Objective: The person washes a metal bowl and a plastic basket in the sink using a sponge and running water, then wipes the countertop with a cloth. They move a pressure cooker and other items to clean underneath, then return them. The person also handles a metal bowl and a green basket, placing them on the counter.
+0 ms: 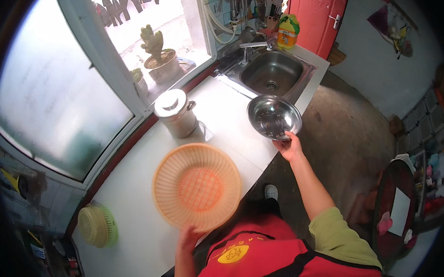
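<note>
A steel bowl (271,116) is gripped at its near rim by my right hand (290,146), thumb over the edge. It is held tilted at the counter's edge, just short of the sink, and its inside looks shiny, with nothing plainly lying in it. My left hand (190,236) is at the near rim of an orange plastic basket (200,189), which has slatted sides and a grid bottom. The fingers are partly hidden below the rim, and the hold looks like a grip on it. No contents show in the basket.
A steel lidded canister (176,116) stands behind the basket by the window. Beyond the bowl is a sink (273,73) with a faucet (253,46) and a yellow jug (287,33). Stacked colanders (95,225) sit at the white counter's (135,201) left end. A round table (394,209) stands right.
</note>
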A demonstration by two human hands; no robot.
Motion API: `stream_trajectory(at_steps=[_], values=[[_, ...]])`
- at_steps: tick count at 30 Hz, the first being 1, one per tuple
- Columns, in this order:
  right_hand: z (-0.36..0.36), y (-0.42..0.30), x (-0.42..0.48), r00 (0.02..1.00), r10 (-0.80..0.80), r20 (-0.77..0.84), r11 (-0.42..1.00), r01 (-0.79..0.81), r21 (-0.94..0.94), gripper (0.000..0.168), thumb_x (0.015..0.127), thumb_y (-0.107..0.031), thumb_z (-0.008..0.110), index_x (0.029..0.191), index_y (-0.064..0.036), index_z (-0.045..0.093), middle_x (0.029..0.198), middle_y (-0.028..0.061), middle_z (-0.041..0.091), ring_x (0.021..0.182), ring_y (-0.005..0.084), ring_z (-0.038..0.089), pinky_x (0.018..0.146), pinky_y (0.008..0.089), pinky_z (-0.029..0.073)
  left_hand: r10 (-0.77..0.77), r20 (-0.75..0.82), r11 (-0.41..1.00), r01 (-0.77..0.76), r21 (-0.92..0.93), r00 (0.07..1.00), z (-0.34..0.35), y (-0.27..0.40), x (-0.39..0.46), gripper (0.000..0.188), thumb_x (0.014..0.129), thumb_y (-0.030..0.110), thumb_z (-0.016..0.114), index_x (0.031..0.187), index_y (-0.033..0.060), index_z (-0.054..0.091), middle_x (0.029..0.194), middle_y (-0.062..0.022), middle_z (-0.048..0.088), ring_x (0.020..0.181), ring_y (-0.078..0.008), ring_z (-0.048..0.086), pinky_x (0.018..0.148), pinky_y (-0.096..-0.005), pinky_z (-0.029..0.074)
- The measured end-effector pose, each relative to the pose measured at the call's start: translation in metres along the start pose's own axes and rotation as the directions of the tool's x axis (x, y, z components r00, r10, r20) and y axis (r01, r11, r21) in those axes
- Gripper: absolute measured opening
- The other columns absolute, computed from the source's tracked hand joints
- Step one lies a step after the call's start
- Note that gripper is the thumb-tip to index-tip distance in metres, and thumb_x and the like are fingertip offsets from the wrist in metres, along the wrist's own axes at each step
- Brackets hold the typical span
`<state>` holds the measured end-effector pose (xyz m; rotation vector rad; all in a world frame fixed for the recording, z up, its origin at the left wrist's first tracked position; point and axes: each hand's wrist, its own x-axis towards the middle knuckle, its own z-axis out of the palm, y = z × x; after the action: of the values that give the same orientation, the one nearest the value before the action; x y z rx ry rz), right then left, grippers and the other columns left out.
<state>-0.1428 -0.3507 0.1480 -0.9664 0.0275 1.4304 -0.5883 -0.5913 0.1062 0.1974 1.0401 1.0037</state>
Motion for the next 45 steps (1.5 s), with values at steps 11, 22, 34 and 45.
stream_trajectory(at_steps=[11, 22, 34, 45], values=[[0.061, -0.078, 0.307, 0.999, -0.011, -0.047, 0.998, 0.008, -0.066, 0.015, 0.071, -0.018, 0.064, 0.077, -0.009, 0.053, 0.075, 0.0072, 0.054, 0.072, 0.024, 0.055, 0.067, 0.0429, 0.05, 0.162, -0.421, 0.98, -0.196, -0.038, 0.893, 0.162, 0.015, -0.03, 0.054, 0.072, 0.007, 0.052, 0.125, 0.0002, 0.04, 0.12, -0.0159, 0.05, 0.112, -0.0301, 0.049, 0.095, -0.0433, 0.04], [0.013, -0.082, 0.447, 0.979, 0.119, -0.166, 0.965, -0.153, -0.212, 0.034, 0.092, -0.035, 0.044, 0.091, -0.004, 0.059, 0.086, 0.0101, 0.063, 0.083, 0.0257, 0.059, 0.083, 0.0468, 0.046, 0.17, -0.383, 0.98, -0.196, -0.031, 0.908, 0.286, 0.024, 0.03, 0.051, 0.074, 0.004, 0.055, 0.123, -0.0027, 0.04, 0.113, -0.0143, 0.055, 0.102, -0.0253, 0.056, 0.083, -0.0374, 0.049], [-0.122, -0.174, 0.108, 0.889, -0.002, 0.458, 1.0, 0.004, -0.002, 0.036, 0.093, -0.021, 0.041, 0.118, 0.004, 0.048, 0.117, 0.0168, 0.055, 0.106, 0.0229, 0.054, 0.09, 0.0322, 0.045, -0.047, 0.108, 0.95, 0.011, 0.313, 0.993, 0.273, -0.035, 0.058, 0.052, 0.072, 0.007, 0.053, 0.122, -0.0043, 0.042, 0.116, -0.015, 0.053, 0.108, -0.0247, 0.052, 0.093, -0.0363, 0.042], [-0.457, -0.095, -0.214, 0.925, -0.082, -0.371, 0.948, 0.187, 0.257, 0.022, 0.086, -0.012, 0.05, 0.105, -0.003, 0.058, 0.105, 0.01, 0.061, 0.089, 0.019, 0.06, 0.08, 0.0334, 0.05, -0.665, 0.209, 0.747, 0.634, 0.2, 0.717, 0.214, -0.206, 0.061, 0.037, 0.08, 0.017, 0.054, 0.115, 0.0041, 0.049, 0.113, -0.0107, 0.056, 0.101, -0.0226, 0.056, 0.087, -0.0344, 0.046]])
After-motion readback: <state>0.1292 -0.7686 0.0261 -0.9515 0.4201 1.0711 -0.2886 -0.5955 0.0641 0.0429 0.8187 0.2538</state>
